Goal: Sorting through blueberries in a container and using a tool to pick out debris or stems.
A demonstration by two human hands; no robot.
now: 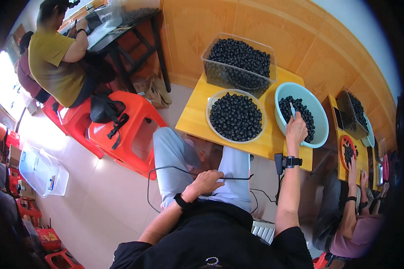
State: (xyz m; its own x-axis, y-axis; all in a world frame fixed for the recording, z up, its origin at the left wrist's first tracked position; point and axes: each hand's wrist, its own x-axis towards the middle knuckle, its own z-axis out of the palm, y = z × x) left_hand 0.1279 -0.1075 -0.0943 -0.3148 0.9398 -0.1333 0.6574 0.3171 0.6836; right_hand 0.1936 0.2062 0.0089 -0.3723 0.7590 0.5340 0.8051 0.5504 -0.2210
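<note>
Left: red stool, black bag on it. My left hand rests on my lap, fingers loosely bent at a black cable; cannot tell whether they grip it. On the yellow table: round tray full of dark round pieces; clear box behind, similarly filled. Right: my right hand pinches a slim pale tool over more such pieces inside the pale-blue basin.

The dish lies before the bin, left of the basin.
</note>
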